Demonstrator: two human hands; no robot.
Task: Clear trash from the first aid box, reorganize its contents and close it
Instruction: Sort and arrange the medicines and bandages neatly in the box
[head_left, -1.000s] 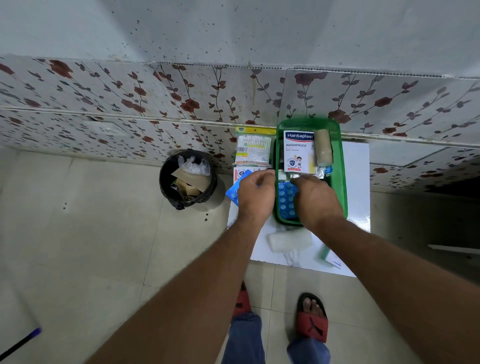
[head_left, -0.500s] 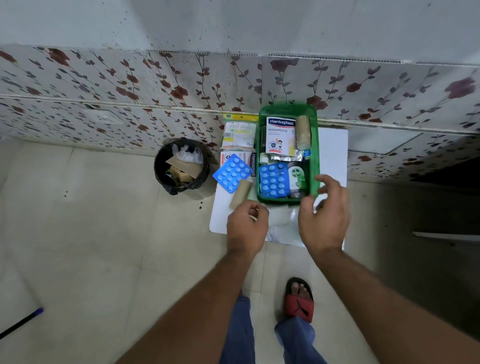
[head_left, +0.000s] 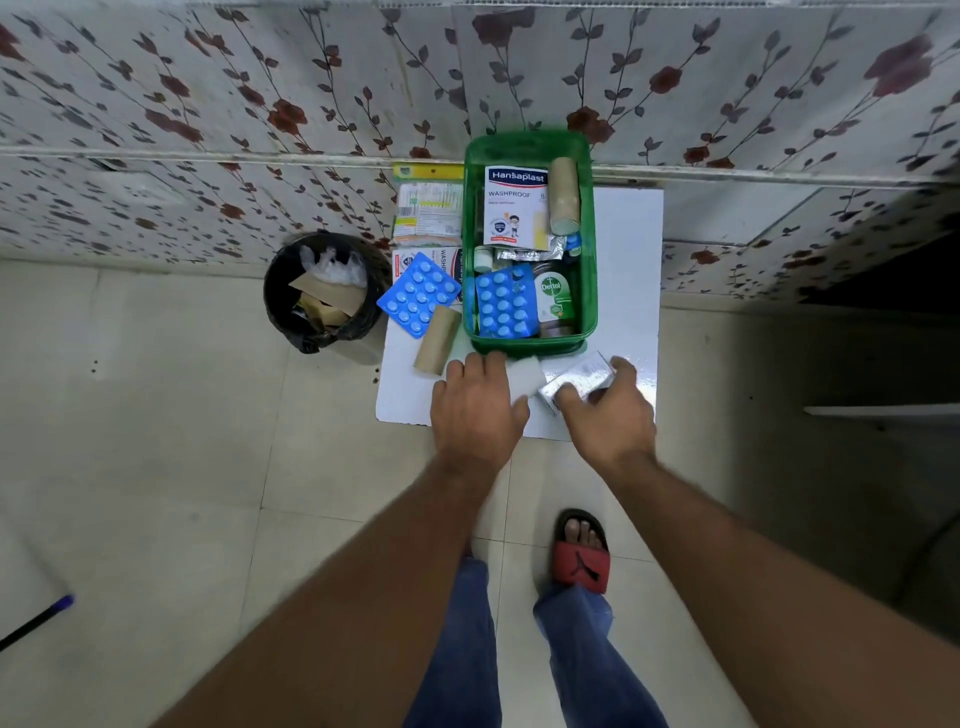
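I am watching both hands working just in front of the green box (head_left: 589, 291), which is standing open on a white board (head_left: 628, 270) on the floor. The left hand (head_left: 475, 410) is lying flat over a white pad (head_left: 527, 375); I cannot tell whether it is gripping. The right hand (head_left: 605, 410) is closing around a small silver carton (head_left: 576, 379). I am judging that each should be lifted separately and laid flat into the box. Left of the box, a black bin (head_left: 322, 291) is sitting on pale floor tiles (head_left: 156, 441) below a flowered wall (head_left: 208, 104).
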